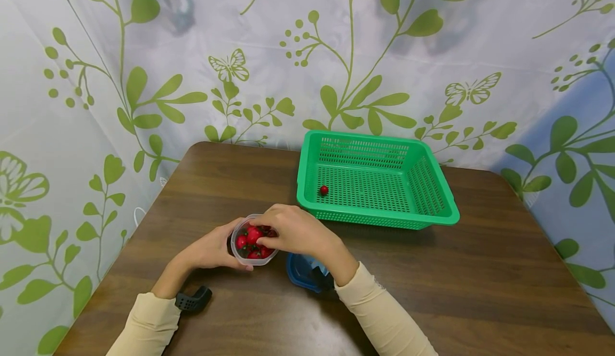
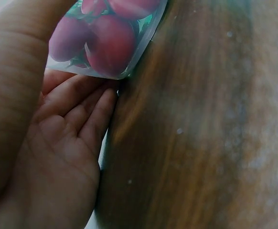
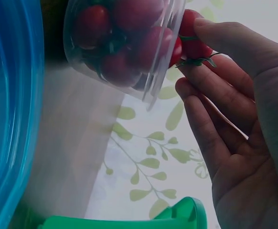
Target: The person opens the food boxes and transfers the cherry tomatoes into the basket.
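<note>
My left hand (image 1: 211, 249) grips a clear plastic tub (image 1: 253, 262) from its left side, thumb and fingers spread around the wall. Several red cherry tomatoes (image 2: 111, 45) show through the tub's side. My right hand (image 1: 295, 230) reaches over the open top. In the right wrist view, its thumb and fingers pinch a cherry tomato (image 3: 195, 45) with a green calyx, right at the rim. A green perforated basket (image 1: 379, 219) stands beyond the hands, with one small red cherry tomato (image 1: 324, 190) in its left part.
A blue plastic container or lid (image 1: 299, 277) lies on the table, partly hidden beneath my right forearm. The brown wooden table (image 1: 461, 292) meets a leaf-patterned curtain (image 1: 269, 41) at its back. A dark band (image 1: 194, 298) is at my left wrist.
</note>
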{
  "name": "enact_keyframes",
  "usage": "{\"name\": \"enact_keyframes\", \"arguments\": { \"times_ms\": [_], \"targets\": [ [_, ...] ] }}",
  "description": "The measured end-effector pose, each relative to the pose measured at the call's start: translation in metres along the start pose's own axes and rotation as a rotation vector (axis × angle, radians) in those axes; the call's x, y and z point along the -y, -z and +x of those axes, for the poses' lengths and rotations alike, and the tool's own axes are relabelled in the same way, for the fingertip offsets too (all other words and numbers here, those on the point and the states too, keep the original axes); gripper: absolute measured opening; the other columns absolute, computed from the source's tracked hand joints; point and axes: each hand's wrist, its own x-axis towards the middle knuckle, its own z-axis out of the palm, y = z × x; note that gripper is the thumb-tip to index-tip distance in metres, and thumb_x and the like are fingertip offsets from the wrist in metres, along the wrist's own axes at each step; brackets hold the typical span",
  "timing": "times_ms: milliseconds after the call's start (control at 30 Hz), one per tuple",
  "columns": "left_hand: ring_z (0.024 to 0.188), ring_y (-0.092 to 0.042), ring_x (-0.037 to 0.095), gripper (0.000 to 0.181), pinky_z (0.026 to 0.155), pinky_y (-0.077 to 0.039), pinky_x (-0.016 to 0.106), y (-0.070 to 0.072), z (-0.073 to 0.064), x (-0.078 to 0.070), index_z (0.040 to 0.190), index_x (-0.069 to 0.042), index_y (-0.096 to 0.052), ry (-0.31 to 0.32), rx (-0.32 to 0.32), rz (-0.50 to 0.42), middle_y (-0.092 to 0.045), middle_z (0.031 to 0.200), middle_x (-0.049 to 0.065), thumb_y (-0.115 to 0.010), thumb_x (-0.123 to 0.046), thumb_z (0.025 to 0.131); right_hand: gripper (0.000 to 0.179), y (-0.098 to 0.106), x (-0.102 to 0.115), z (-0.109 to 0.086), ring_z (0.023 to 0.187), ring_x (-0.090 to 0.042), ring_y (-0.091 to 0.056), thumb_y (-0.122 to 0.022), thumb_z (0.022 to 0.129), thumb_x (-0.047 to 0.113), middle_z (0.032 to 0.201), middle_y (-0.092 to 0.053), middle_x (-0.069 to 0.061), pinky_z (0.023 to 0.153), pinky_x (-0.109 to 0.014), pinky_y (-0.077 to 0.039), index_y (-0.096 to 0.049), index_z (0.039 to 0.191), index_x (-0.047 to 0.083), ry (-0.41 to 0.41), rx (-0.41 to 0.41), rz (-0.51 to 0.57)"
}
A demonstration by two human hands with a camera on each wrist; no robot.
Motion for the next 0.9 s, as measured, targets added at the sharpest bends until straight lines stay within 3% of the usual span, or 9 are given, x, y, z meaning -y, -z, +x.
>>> {"name": "enact_keyframes", "arguments": {
  "times_ms": [333,567,900],
  "targets": [
    [0.119,-0.061,0.013,0.091,0.101,-0.052,0.031,-0.001,0.0,0.0,0.147,-0.02,-0.046,0.007,-0.021,0.028,-0.063,0.134,-0.004,-0.094,-0.04,0.073,0.034,0.013,-0.007,-0.006,0.113,-0.013,-0.065,-0.078,0.094,0.029,0.115,-0.075,0.004,0.093,-0.028,-0.056,-0.075,0.124,0.016,-0.033,-0.039,0.042],
    [0.122,-0.06,0.013,0.091,0.104,-0.05,0.031,0.0,0.002,0.002,0.148,-0.022,-0.046,-0.012,-0.023,0.015,-0.062,0.137,-0.005,-0.095,-0.039,0.073,0.034,0.031,-0.015,-0.014,0.113,-0.015,-0.066,-0.079,0.093,0.026,0.119,-0.075,0.002,0.095,-0.031,-0.055,-0.075,0.124,0.014,-0.069,-0.121,0.068],
    [0.124,-0.059,0.013,0.091,0.105,-0.049,0.035,0.0,0.002,0.001,0.148,-0.023,-0.047,0.003,-0.034,0.017,-0.062,0.136,-0.007,-0.095,-0.039,0.073,0.037,0.052,-0.038,-0.033,0.096,-0.019,-0.067,-0.081,0.091,0.028,0.111,-0.076,-0.002,0.078,-0.035,-0.055,-0.075,0.125,0.012,-0.137,-0.285,0.084]
  ]
}}
